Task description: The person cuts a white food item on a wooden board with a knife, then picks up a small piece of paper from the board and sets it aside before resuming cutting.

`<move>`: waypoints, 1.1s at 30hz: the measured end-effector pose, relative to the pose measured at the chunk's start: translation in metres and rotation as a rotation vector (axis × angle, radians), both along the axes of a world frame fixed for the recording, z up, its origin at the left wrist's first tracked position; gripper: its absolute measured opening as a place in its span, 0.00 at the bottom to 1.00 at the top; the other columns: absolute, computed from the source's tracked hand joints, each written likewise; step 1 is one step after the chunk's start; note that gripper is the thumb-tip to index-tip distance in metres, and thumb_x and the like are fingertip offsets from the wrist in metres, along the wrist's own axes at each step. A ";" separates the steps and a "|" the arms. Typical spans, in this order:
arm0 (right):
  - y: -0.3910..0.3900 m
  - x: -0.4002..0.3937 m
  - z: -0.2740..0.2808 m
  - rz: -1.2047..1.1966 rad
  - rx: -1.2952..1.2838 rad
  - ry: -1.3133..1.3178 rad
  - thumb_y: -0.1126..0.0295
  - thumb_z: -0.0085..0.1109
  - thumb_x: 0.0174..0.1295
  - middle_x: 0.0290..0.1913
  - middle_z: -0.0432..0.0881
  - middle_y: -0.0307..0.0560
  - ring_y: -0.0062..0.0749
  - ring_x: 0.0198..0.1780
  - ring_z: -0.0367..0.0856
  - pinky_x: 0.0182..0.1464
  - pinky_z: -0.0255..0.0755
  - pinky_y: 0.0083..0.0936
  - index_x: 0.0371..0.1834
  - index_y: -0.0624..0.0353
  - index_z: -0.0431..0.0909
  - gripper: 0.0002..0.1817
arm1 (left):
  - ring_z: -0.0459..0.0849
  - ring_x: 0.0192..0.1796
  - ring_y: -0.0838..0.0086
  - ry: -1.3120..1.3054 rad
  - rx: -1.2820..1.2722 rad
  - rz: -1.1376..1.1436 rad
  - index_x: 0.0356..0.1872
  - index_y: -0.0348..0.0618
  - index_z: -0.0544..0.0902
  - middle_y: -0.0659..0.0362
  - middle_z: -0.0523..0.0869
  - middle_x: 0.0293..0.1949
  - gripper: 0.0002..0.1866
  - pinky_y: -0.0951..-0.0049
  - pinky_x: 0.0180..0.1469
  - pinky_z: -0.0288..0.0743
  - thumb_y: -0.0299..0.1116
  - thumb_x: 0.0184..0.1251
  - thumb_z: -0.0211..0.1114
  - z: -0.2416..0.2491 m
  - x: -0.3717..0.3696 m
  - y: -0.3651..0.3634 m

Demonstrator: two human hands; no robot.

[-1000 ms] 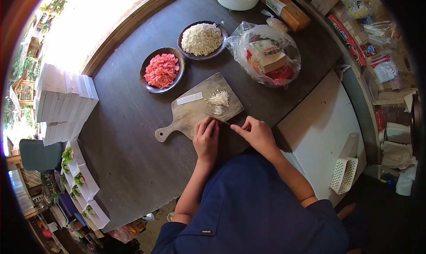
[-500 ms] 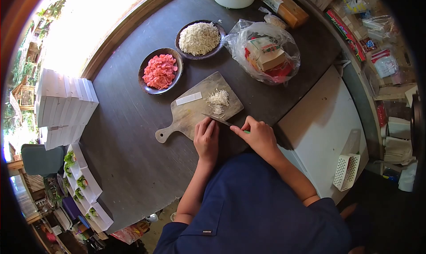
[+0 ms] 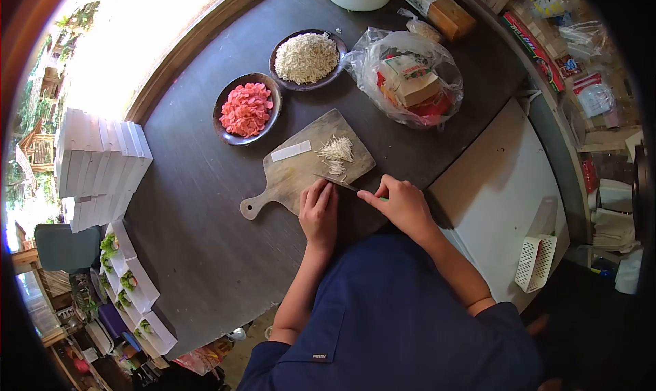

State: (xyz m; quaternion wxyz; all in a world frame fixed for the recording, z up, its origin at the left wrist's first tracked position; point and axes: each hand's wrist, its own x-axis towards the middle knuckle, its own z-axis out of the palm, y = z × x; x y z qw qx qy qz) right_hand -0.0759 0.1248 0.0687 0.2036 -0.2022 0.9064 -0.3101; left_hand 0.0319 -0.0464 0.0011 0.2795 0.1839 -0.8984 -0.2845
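A wooden cutting board [image 3: 290, 182] lies at an angle on the dark table. On its right half sits a loose pile of thin pale shreds [image 3: 337, 150], and a flat white strip [image 3: 291, 151] rests to the left of them. My right hand [image 3: 402, 204] is closed round the green handle of a knife [image 3: 340, 182], whose blade crosses the board's near edge. Against the blade, my left hand [image 3: 318, 217] has its fingers bent and pressed together at the board's edge. Whatever those fingers hold is hidden under them.
Beyond the board stand a bowl of pink slices [image 3: 247, 109] and a bowl of pale shreds [image 3: 307, 59]. A plastic bag of packages [image 3: 410, 80] lies to their right. Stacked white boxes [image 3: 102, 162] and open boxes with greens [image 3: 140, 285] line the left edge.
My right hand and the knife have shifted very slightly to the right, and the blade's angle differs a little. My left hand stays in place at the board's edge.
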 end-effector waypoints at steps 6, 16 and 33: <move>-0.002 -0.003 0.000 0.004 0.015 -0.035 0.40 0.76 0.67 0.30 0.90 0.56 0.57 0.36 0.92 0.41 0.82 0.46 0.30 0.59 0.83 0.30 | 0.89 0.55 0.58 0.002 0.000 -0.005 0.48 0.39 0.93 0.57 0.93 0.53 0.10 0.59 0.58 0.85 0.23 0.67 0.78 0.001 -0.001 -0.001; -0.021 -0.005 -0.030 -0.031 -0.127 -0.114 0.37 0.73 0.68 0.34 0.93 0.52 0.56 0.41 0.94 0.44 0.85 0.47 0.34 0.57 0.86 0.30 | 0.90 0.55 0.57 -0.033 -0.150 -0.055 0.52 0.38 0.93 0.56 0.92 0.52 0.11 0.59 0.58 0.85 0.23 0.70 0.76 -0.001 0.002 -0.001; -0.007 0.006 -0.013 0.009 -0.041 0.054 0.38 0.72 0.70 0.27 0.90 0.54 0.54 0.35 0.94 0.41 0.87 0.47 0.33 0.56 0.85 0.29 | 0.89 0.57 0.55 -0.055 -0.189 -0.090 0.54 0.39 0.92 0.53 0.90 0.56 0.14 0.58 0.61 0.84 0.21 0.68 0.75 -0.001 0.007 -0.002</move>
